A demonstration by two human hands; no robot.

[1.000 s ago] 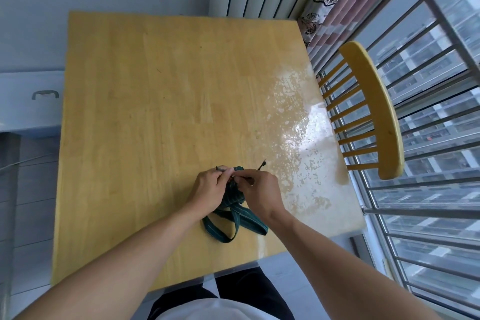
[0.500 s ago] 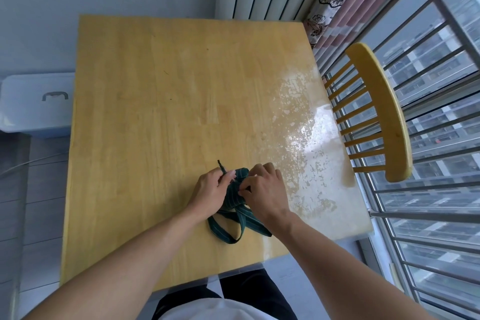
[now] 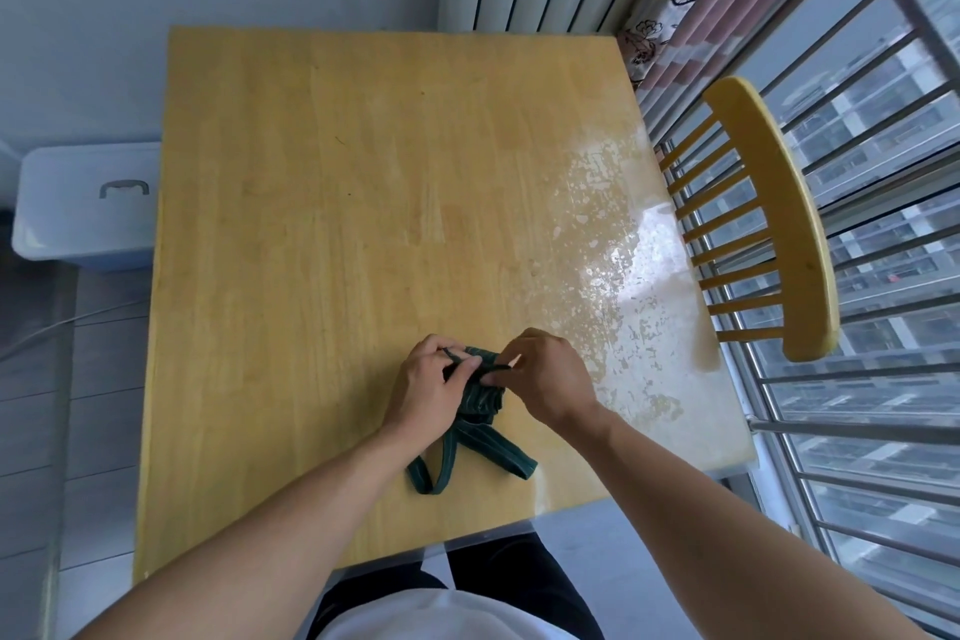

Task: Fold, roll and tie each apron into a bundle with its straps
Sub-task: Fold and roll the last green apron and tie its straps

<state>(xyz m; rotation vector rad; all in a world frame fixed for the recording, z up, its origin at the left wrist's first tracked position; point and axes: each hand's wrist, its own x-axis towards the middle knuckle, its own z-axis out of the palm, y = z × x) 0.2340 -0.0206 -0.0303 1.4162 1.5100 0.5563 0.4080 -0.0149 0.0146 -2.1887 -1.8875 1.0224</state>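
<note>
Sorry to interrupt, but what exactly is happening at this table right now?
A person is tying a rolled dark green apron into a bundle on the wooden table. The left hand and right hand each pinch a thin dark strap over the roll. A wider striped loop trails loose toward the person, so the knot looks unfinished.

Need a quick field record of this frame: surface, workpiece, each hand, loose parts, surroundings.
surface: wooden table
workpiece: rolled dark green striped apron, near the table's front edge
left hand: pinches a thin strap end at the bundle's top
right hand: pinches the other thin strap end
loose parts: wide strap loop lying flat on the table, toward the person
surroundings: wooden chair at right, white storage box at left
</note>
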